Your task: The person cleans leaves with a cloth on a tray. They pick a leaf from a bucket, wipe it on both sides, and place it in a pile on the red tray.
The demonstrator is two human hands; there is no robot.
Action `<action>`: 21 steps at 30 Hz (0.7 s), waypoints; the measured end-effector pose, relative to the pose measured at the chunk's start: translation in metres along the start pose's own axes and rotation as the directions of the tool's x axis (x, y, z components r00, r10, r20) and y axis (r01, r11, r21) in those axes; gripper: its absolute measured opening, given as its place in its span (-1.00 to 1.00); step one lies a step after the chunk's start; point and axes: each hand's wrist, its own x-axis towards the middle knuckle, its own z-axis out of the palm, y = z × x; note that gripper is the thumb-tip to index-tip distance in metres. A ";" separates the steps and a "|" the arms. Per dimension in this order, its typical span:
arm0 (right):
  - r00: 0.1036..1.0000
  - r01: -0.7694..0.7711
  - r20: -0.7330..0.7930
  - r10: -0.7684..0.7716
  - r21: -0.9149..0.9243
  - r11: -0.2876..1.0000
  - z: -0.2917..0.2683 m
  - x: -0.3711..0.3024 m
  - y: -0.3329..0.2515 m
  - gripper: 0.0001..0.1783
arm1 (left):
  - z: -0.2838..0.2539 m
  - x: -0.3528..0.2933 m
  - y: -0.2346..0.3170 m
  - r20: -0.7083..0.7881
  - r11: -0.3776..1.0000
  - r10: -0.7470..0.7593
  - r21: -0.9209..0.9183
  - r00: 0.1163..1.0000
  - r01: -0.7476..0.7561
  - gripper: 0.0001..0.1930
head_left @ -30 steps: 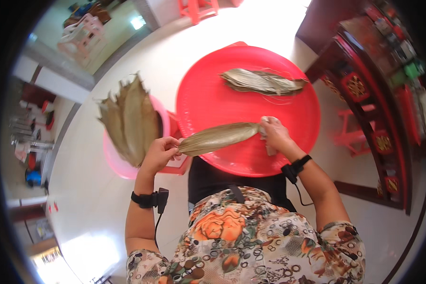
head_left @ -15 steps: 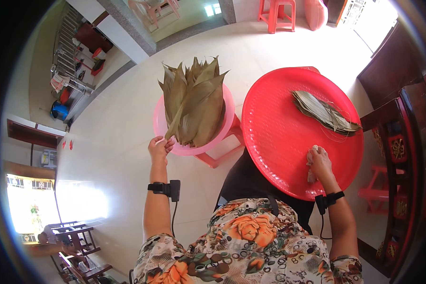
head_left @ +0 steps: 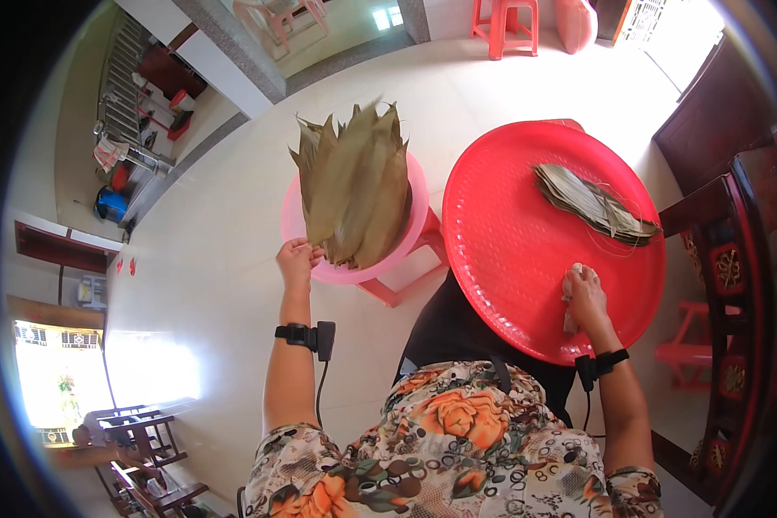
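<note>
Left hand pinches the near end of a long leaf, fingertips closed, beside the pink basin; the right hand curls around a crumpled pale cloth on the red tray. Many leaves fill the basin, and one smaller bundle lies across the tray's far right, so much looks left to handle. Farther off stands a red stool. No writing is legible.

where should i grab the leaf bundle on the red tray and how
Probably around the middle of the leaf bundle, across its width, from the near side: it lies long, narrow and slanted on the red tray, its right end at the rim. The right hand is nearest but holds a cloth.
</note>
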 end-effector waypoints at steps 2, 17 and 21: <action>1.000 0.010 0.001 -0.010 0.009 1.000 0.000 -0.001 0.000 -0.36 | 0.001 0.006 -0.004 0.057 0.947 -0.052 0.321 0.997 0.031 -0.83; 0.999 0.006 -0.031 -0.009 -0.094 0.996 0.009 0.002 -0.001 -0.49 | 0.126 -0.059 0.059 0.670 0.497 0.300 0.498 0.679 -0.711 -0.78; 0.998 0.032 0.050 -0.030 -0.045 0.998 -0.011 -0.006 -0.011 -0.40 | 0.238 -0.104 0.029 0.906 0.518 0.229 0.197 0.356 -0.833 -0.62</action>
